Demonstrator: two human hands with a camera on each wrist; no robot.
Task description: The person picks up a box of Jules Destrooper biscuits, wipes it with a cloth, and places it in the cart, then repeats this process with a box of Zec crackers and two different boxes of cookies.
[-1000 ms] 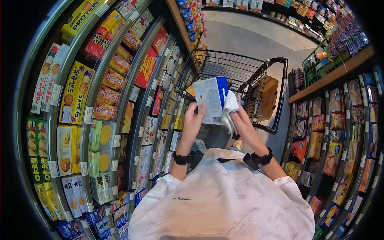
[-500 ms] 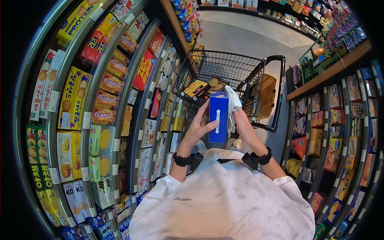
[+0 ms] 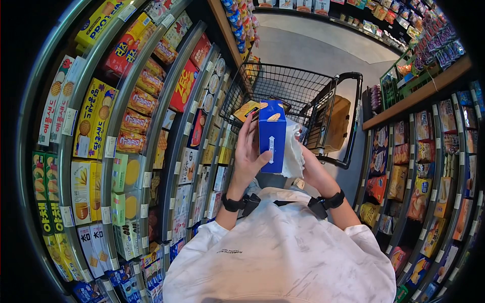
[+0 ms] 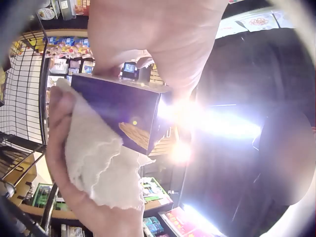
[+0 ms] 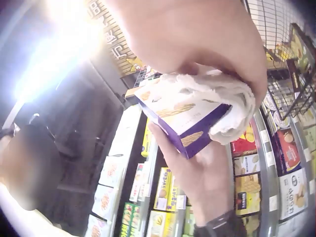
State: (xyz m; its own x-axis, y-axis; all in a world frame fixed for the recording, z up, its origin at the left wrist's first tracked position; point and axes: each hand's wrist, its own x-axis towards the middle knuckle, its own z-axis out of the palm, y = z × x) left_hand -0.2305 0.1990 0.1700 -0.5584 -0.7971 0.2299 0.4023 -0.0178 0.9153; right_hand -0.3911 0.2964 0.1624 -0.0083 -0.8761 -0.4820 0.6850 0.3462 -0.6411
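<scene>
In the head view a blue biscuit box, narrow side up with a white arrow label, is held in front of the chest. My left hand grips its left side, thumb on the narrow face. A white cloth covers part of the right side. My right hand holds that cloth against the box. The right wrist view shows the cloth bunched beneath the right palm, over the box's white face with biscuit pictures. Ragged cloth edges hang down in the left wrist view.
Beyond the hands stands a black wire shopping cart with a yellow-and-dark box inside and a brown panel by its handle. Shelves of packaged biscuits line the left; snack shelves line the right.
The box has turned from its printed, barcoded back to its narrow blue side. The cloth has spread out downward beside it. Both hands keep hold, and the cart's contents show more.
</scene>
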